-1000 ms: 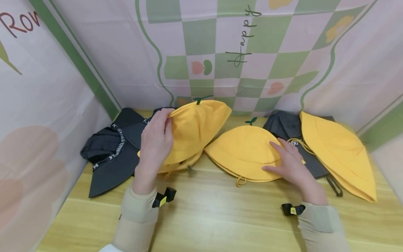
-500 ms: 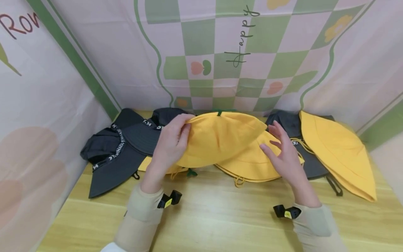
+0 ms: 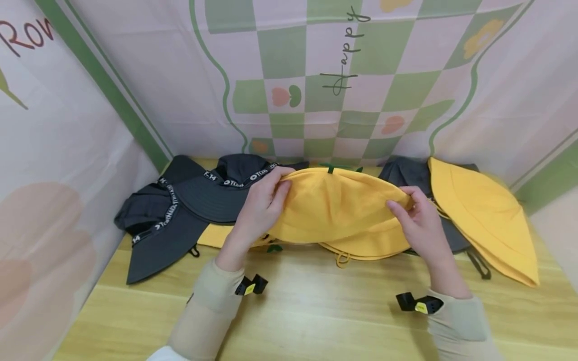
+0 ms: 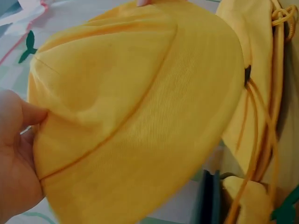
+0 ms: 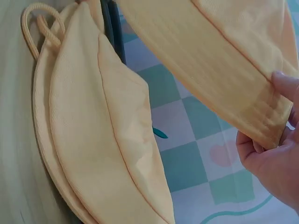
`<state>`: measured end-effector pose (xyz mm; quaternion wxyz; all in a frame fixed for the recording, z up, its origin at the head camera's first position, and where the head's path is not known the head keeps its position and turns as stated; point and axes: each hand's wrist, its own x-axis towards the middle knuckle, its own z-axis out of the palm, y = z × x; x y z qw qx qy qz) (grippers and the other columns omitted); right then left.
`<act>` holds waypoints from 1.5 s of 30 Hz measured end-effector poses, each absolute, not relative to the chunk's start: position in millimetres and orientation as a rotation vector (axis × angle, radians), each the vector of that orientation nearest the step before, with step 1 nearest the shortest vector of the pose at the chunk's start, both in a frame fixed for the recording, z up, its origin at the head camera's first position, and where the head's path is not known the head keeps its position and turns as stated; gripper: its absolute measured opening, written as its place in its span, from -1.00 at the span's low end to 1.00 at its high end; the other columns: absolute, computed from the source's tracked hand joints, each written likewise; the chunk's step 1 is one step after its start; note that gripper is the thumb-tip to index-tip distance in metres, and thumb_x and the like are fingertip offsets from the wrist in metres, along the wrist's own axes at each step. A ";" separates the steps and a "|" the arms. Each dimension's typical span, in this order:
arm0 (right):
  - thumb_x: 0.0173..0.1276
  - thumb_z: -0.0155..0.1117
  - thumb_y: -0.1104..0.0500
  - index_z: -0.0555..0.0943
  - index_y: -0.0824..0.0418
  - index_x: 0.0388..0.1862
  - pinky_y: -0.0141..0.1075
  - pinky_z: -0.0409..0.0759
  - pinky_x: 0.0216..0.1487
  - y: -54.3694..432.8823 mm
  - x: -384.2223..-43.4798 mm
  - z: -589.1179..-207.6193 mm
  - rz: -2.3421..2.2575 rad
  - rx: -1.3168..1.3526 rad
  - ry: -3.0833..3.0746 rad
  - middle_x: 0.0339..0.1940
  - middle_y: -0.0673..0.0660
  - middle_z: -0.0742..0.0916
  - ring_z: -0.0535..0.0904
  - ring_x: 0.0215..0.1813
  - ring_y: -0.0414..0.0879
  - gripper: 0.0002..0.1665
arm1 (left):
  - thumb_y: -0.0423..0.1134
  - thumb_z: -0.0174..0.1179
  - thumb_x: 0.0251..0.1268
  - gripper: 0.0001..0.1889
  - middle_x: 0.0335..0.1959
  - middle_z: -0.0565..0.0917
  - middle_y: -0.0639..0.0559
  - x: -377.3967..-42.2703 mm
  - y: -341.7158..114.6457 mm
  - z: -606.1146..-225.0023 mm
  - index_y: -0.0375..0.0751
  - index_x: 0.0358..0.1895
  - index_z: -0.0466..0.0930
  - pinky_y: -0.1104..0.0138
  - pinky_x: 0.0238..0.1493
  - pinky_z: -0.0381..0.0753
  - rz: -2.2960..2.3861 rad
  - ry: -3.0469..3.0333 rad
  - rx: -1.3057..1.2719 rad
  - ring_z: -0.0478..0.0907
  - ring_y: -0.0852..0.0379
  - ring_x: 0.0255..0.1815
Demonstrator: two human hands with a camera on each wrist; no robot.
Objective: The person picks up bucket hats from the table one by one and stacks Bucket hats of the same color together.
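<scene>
A yellow bucket hat (image 3: 334, 208) with a green sprout on its crown is held up between both hands. My left hand (image 3: 264, 203) pinches its left side, thumb in front, as the left wrist view (image 4: 18, 154) also shows. On the opposite side my right hand (image 3: 422, 218) pinches the hat's edge between thumb and fingers; the right wrist view shows these fingers (image 5: 252, 151) at the brim. Behind and below the held hat lies another yellow hat (image 3: 370, 245), partly covered, with a cord loop at its front. A further yellow hat (image 3: 219, 234) shows under my left wrist, mostly hidden.
Black hats with white lettering, one at far left (image 3: 153, 210) and one beside it (image 3: 209, 195), lie on the wooden table (image 3: 311, 301). At right, a yellow hat (image 3: 485, 220) overlaps a dark hat (image 3: 402, 175). A printed cloth (image 3: 284, 55) hangs behind.
My left hand has brought the yellow hat rightward, over the other yellow hat. My right hand has left that lying hat and now pinches the raised hat's right edge.
</scene>
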<state>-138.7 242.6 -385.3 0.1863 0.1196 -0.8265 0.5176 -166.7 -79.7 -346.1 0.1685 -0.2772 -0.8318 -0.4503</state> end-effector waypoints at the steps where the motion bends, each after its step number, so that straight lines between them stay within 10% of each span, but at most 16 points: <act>1: 0.45 0.19 0.37 0.50 0.31 0.02 -0.57 0.52 -0.32 245.1 -138.8 -385.0 1.451 0.319 -2.349 -0.24 -0.23 0.59 0.52 -0.31 -0.34 -0.80 | -0.26 -0.04 0.59 -0.78 -0.11 0.68 -0.04 -168.9 -80.0 -348.4 -0.17 0.11 0.55 0.26 -0.13 0.55 -1.307 -2.380 -0.778 0.55 0.12 -0.24; 12: 0.59 0.04 0.11 0.40 -0.10 0.04 -0.50 0.62 -0.38 283.1 -140.7 -383.8 1.577 0.087 -2.503 -0.20 -0.20 0.59 0.61 -0.32 -0.41 -0.86 | -0.04 0.20 0.45 -0.54 0.12 0.67 0.03 -192.0 -79.5 -380.6 0.01 0.32 0.38 0.21 0.01 0.59 -1.438 -2.654 -0.671 0.60 0.09 -0.02; 23: 0.60 -0.02 -0.08 0.40 0.11 0.12 -0.48 0.54 -0.38 308.3 -143.2 -391.1 1.435 -0.062 -2.733 -0.31 -0.18 0.63 0.54 -0.38 -0.39 -0.67 | -0.28 0.31 0.32 -0.44 0.24 0.62 -0.01 -194.5 -58.1 -402.6 0.05 0.39 0.47 0.16 0.20 0.58 -1.387 -2.657 -0.722 0.59 0.06 0.18; 27: 0.60 -0.03 -0.12 0.31 0.42 0.38 -0.13 0.60 0.09 310.4 -146.4 -396.5 1.290 -0.083 -2.877 0.16 0.36 0.62 0.61 0.10 0.07 -0.31 | -0.26 0.24 0.39 -0.43 0.31 0.57 -0.05 -193.2 -51.3 -411.5 0.03 0.45 0.40 0.14 0.32 0.52 -1.311 -2.718 -0.711 0.50 0.00 0.35; 31: 0.60 -0.03 -0.12 0.11 0.36 0.57 0.45 0.25 0.23 309.1 -148.8 -399.4 1.093 -0.033 -3.018 0.47 0.64 0.24 0.15 0.42 0.62 -0.19 | -0.31 0.16 0.46 -0.44 0.35 0.52 -0.09 -192.7 -44.9 -420.1 0.02 0.48 0.36 0.14 0.29 0.55 -1.215 -2.785 -0.710 0.49 -0.03 0.36; 38: 0.45 0.26 0.13 0.24 0.32 0.54 0.44 0.31 0.18 305.2 -146.7 -405.6 0.666 0.230 -3.018 0.28 0.65 0.48 0.33 0.26 0.62 -0.23 | -0.38 0.10 0.49 -0.62 0.34 0.49 -0.18 -192.2 -33.9 -431.5 -0.06 0.29 0.58 0.13 0.31 0.54 -0.858 -2.841 -0.792 0.50 -0.10 0.33; 45: 0.44 0.24 -0.14 0.16 0.31 0.58 0.40 0.33 0.17 300.4 -144.5 -406.0 0.596 0.216 -3.161 0.28 0.64 0.46 0.33 0.26 0.56 -0.07 | -0.30 0.11 0.50 -0.63 0.38 0.44 -0.29 -190.2 -31.1 -440.9 -0.14 0.31 0.52 0.08 0.38 0.47 -0.718 -2.854 -0.846 0.45 -0.18 0.37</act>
